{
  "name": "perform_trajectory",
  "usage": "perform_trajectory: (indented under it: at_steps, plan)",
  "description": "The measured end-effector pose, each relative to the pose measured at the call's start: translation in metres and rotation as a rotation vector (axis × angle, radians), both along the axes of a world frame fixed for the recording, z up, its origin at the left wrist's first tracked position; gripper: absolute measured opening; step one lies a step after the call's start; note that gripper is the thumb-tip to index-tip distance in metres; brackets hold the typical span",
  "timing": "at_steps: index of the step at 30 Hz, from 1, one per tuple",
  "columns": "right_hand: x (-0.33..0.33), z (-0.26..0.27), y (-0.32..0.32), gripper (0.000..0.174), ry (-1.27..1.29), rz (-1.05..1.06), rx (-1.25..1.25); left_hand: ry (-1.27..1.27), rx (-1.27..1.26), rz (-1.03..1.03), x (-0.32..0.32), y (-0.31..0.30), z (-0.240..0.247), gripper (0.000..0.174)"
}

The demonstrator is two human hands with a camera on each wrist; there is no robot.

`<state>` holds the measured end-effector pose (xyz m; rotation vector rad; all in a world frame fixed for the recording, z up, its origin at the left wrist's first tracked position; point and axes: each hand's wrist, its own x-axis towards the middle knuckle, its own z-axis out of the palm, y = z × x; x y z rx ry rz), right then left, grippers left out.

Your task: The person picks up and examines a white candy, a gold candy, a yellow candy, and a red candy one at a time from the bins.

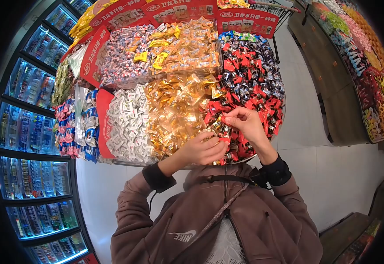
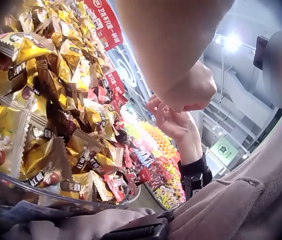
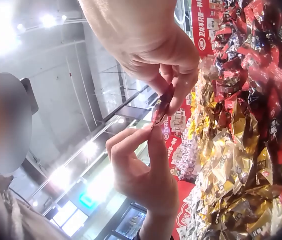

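A small dark red wrapped candy (image 3: 163,106) is held between both hands, over the candy bins. My right hand (image 1: 247,125) pinches its upper end between thumb and fingers, as the right wrist view shows. At its lower end, the thumb and forefinger of my left hand (image 1: 206,147) pinch it; the other fingers are curled. Red and black wrapped candies (image 1: 262,105) lie heaped under the right hand. Gold-wrapped candies (image 2: 56,155) fill the section beside and below the left hand. In the left wrist view the left hand hides the held candy.
White-wrapped candies (image 1: 130,125) lie left of the gold ones. Behind are a raised bin of orange packets (image 1: 196,48) and red sign boards (image 1: 249,22). Lit fridges (image 1: 33,132) line the left; another candy stand (image 1: 328,83) is across the aisle at right.
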<state>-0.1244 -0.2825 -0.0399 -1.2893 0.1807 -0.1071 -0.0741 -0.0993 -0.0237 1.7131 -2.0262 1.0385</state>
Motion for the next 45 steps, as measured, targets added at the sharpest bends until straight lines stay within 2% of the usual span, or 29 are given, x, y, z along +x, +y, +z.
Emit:
perform_trajectory:
  at_steps: [6,9,12,13,16,20,23,29,32,33,36,40,44,45]
  plan:
    - [-0.001,-0.001,0.001,0.009,-0.009,0.005,-0.015,0.022,-0.018,-0.002,0.001,0.001,0.003,0.014]
    - [-0.002,0.011,0.001,0.012,-0.051,-0.031,-0.048,0.319,-0.011,0.079,0.006,0.001,0.012,0.015]
    - [-0.004,0.032,0.005,0.014,-0.010,-0.056,0.083,0.958,-0.207,0.161,0.004,-0.010,0.008,0.015]
    - [-0.005,0.030,0.004,0.015,-0.027,-0.047,0.054,1.121,-0.259,0.222,0.005,-0.011,0.002,0.014]
    - [-0.006,0.023,0.000,0.016,-0.046,-0.040,-0.003,1.955,-0.346,0.077,0.009,-0.013,-0.002,0.011]
    - [-0.006,0.023,-0.001,0.016,-0.019,-0.090,0.064,2.264,-0.224,-0.003,0.013,-0.010,-0.004,0.008]
    - [-0.007,0.022,0.000,0.015,-0.010,-0.096,0.106,2.287,-0.219,-0.005,0.013,-0.008,-0.010,0.009]
    - [-0.008,0.022,-0.001,0.014,-0.009,-0.063,0.117,2.272,-0.226,-0.032,0.012,-0.009,-0.007,0.008]
    - [-0.007,0.023,0.000,0.017,0.001,-0.058,0.176,1.544,-0.252,0.273,-0.002,-0.011,0.009,0.007]
    - [-0.007,0.021,0.002,0.018,0.002,-0.062,0.209,1.053,-0.177,0.254,0.004,-0.007,0.009,0.011]
    - [-0.009,0.009,0.002,0.022,0.058,-0.014,0.344,0.247,0.026,0.196,0.009,0.001,0.017,0.016]
    - [-0.015,0.008,-0.001,0.020,0.126,0.010,0.247,0.121,0.082,0.147,0.000,-0.003,0.008,0.015]
    - [-0.018,0.003,-0.021,0.018,0.113,-0.026,0.112,0.227,0.152,0.150,0.001,-0.003,0.008,0.019]
    - [-0.017,0.002,-0.035,0.017,0.048,-0.159,0.043,0.328,0.116,0.178,0.004,-0.001,0.002,0.019]
